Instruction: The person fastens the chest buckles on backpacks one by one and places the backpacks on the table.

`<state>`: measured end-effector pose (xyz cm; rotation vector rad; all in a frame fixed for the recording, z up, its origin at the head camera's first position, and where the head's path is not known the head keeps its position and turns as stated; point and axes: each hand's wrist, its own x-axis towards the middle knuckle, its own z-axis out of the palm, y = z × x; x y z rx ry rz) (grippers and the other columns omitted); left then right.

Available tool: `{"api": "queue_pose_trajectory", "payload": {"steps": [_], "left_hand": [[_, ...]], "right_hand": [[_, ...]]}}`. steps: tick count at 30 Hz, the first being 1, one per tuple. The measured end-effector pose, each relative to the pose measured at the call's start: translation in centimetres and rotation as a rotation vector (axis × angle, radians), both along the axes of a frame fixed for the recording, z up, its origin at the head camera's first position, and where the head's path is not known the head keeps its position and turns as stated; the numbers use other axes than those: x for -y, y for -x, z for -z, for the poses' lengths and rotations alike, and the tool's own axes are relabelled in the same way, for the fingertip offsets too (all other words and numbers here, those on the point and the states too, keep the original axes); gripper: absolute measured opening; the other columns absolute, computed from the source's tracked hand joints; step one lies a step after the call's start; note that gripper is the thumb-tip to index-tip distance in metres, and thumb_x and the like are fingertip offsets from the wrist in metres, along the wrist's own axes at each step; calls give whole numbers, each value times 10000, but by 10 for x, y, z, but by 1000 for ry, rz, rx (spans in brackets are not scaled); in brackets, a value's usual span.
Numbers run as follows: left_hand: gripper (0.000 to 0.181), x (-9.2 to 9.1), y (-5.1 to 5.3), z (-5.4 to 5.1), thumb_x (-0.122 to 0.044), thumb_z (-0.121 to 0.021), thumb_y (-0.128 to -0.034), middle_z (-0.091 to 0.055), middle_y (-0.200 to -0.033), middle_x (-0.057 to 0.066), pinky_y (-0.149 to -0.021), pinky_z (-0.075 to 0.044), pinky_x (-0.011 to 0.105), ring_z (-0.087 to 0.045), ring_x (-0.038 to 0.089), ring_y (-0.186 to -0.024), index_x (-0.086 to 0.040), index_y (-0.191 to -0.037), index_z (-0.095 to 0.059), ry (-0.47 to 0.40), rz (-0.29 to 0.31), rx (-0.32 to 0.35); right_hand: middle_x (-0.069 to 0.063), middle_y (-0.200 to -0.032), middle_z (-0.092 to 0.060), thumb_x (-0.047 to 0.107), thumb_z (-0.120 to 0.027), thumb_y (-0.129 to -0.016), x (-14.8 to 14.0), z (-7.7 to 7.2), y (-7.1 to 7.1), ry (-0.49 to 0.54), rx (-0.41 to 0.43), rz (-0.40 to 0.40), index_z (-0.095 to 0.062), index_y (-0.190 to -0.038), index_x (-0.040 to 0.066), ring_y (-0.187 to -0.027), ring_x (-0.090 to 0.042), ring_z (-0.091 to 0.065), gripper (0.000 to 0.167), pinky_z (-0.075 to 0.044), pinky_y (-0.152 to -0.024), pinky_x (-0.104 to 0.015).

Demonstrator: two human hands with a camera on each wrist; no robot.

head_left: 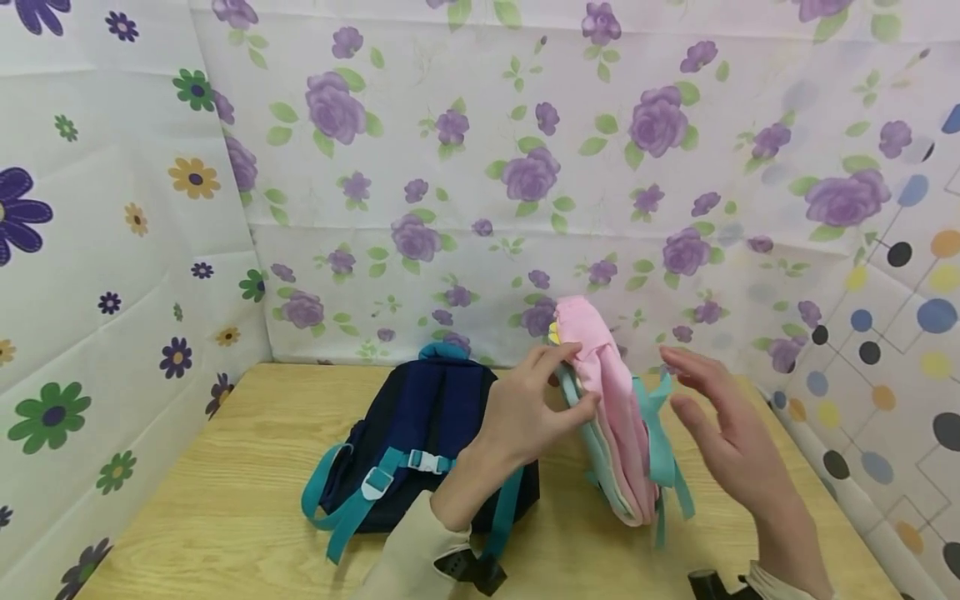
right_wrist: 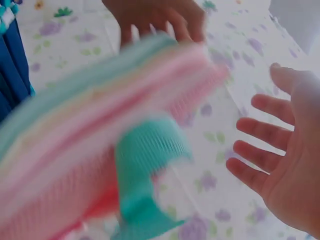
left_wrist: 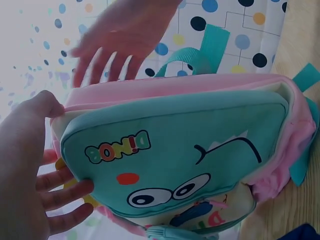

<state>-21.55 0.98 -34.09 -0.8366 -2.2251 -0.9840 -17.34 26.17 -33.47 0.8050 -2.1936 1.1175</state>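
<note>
A pink backpack [head_left: 617, 408] stands on the table, seen from its side, with its turquoise straps [head_left: 658, 442] toward the right. Its turquoise front pocket [left_wrist: 175, 145] bears a cartoon face with big eyes and colourful lettering. My left hand [head_left: 528, 408] holds the backpack near its upper end, the thumb on the seam and the fingers along the pocket's edge in the left wrist view. To the right of the straps, my right hand [head_left: 731, 425] is held in the air with its fingers spread, apart from the backpack. The right wrist view shows the backpack blurred.
A dark navy backpack [head_left: 420, 408] with turquoise straps lies on the wooden table [head_left: 225, 483], left of the pink one and partly behind my left forearm. Flower-patterned sheets [head_left: 450, 208] hang at the back and left; a dotted sheet [head_left: 892, 375] hangs at the right.
</note>
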Motion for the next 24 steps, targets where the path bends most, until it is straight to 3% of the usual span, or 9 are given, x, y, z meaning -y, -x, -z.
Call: {"api": "queue_pose_trajectory", "payload": {"steps": [5,9,13,16,20,24], "left_hand": [[531,9,1,0,-439,-643,-868,-639,-1128,10,-519,-413,137,-649,111,-832,-186,-1333,-608,-4,-26,32],[522,16,3,1,-431,-645,-871,-643,-1136,1,-548,-447,160,-661,122,-843,-193,-1334,-605,-14,-40,38],[523,25,4,3,-422,-641,-880,-641,-1173,-14,-571,-470,171,-655,121,-855,-199,-1350,-591,-39,-44,62],[530,31,4,7,-419,-638,-884,-636,-1183,-16,-577,-482,178,-648,116,-851,-203,-1364,-580,-65,-51,89],[533,39,5,13,-424,-634,-887,-631,-1147,-19,-590,-488,192,-631,93,-826,-211,-1372,-574,-83,-65,125],[525,45,3,21,-442,-632,-892,-626,-1106,-34,-616,-485,215,-616,94,-818,-228,-1369,-573,-91,-81,173]], "right_hand": [[-1,-1384,-564,-80,-538,-967,-22,6,5,14,89,44,-536,-1392,49,-1264,-26,-506,445,-402,-1002,-106],[25,-1328,-598,40,-571,-994,-29,12,11,-76,172,115,-575,-1366,168,-1201,28,-524,394,-404,-946,-63],[1,-1327,-603,192,-582,-1015,-31,19,17,-173,277,147,-553,-1388,254,-1154,-5,-541,380,-462,-883,-114],[-45,-1369,-566,289,-574,-1020,-32,26,21,-232,408,115,-449,-1473,255,-1199,-156,-554,471,-504,-894,-250],[-183,-1431,-491,352,-607,-995,-37,36,24,-307,606,14,-310,-1545,194,-1259,-421,-515,645,-507,-933,-487],[-258,-1486,-408,364,-668,-951,-36,47,28,-344,750,-86,-323,-1537,129,-1292,-503,-452,719,-507,-912,-554]]}}
